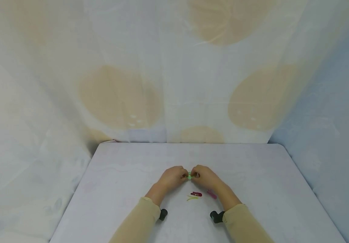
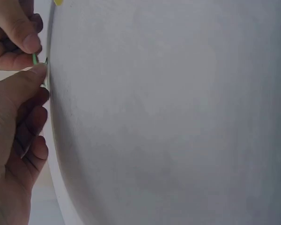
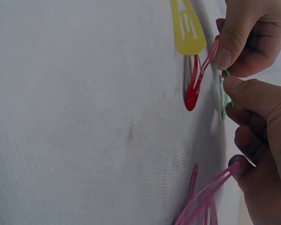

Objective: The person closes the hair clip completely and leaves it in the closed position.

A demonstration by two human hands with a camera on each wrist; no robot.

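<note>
Green hair clip [image 1: 189, 175] — between both hands, over white table [image 1: 253, 175].

Tan long sleeves [image 1: 141, 219]; black wrist cameras [image 1: 217, 216] (both arms).

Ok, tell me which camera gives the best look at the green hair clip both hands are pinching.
The right wrist view: the green hair clip shows as a thin loop between both thumbs, edge-on. The head view gives only a green speck between the left hand and right hand; the left wrist view only a sliver.
</note>
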